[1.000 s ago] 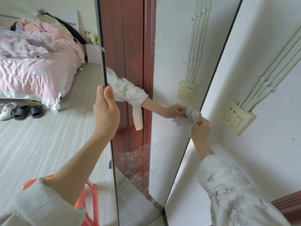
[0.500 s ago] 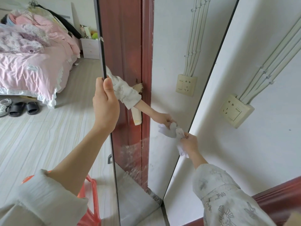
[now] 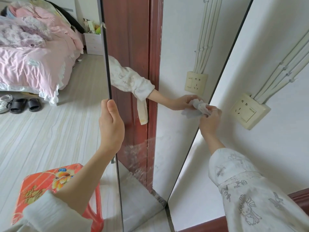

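White cloth (image 3: 204,109), pinched by the right hand (image 3: 209,119), presses the mirror (image 3: 175,47); the left hand (image 3: 111,124) grips its opposite edge. Brace firmly; wipe in overlapping strokes.

Soft, even daylight fills the room, bright and without hard glare. The white wall (image 3: 267,47) beyond the right hand (image 3: 209,119) carries only a faint grey shadow, which runs below that hand along the edge of the mirror (image 3: 175,148). Dusty streaks haze the glass just below the left hand (image 3: 111,124). The cloth (image 3: 200,107) looks slightly soft. Straight lines bow towards the frame's edges, and the sleeves (image 3: 250,190) nearest the camera are stretched. The bed (image 3: 33,64), far left of the left hand, is pale and mildly washed out.
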Tool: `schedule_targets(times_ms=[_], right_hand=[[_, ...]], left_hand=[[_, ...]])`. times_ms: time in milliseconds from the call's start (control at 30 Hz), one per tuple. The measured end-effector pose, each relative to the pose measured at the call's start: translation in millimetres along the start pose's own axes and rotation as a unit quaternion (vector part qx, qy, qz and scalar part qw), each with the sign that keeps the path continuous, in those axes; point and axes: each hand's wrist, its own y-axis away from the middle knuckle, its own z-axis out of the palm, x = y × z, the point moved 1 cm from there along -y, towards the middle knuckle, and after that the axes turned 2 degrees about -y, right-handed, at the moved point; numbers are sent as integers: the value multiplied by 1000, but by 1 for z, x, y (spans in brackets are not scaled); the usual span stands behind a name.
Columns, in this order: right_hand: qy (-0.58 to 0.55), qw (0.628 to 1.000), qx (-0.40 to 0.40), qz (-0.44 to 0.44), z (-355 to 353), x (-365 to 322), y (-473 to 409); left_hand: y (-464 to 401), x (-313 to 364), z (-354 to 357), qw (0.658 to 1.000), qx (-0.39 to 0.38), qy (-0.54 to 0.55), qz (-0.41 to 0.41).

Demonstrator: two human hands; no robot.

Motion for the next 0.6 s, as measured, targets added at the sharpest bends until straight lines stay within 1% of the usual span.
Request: schedule_targets(times_ms=[33,100,233,333,467,500,533,567,600], right_hand=[[1,1000,1,-1,5,1,8],[11,1000,-8,25,14,18,26],[54,993,-71,76,33,67,56],[84,989,-105,63,36,82,56],[74,993,-59,64,28,68,42],[71,993,-64,70,27,64,43],[79,989,-92,86,26,60,46],[95,979,-146,108,27,61,50],[118,959,-219,133,25,61,57]], left_hand=[[1,-1,1,1000,5,0,-3],[1,-4,3,1000,10,0,-4],[5,-16,2,1000,-5,-7,-7],[7,-23,2,1000,-13,-20,-8],[8,-24,3,1000,-10,-28,-6],[8,-23,3,1000,-10,-27,-6],[8,-23,3,1000,-12,-27,-7],[7,-22,3,1000,-14,-26,-8],[7,-21,2,999,-18,-24,-10]])
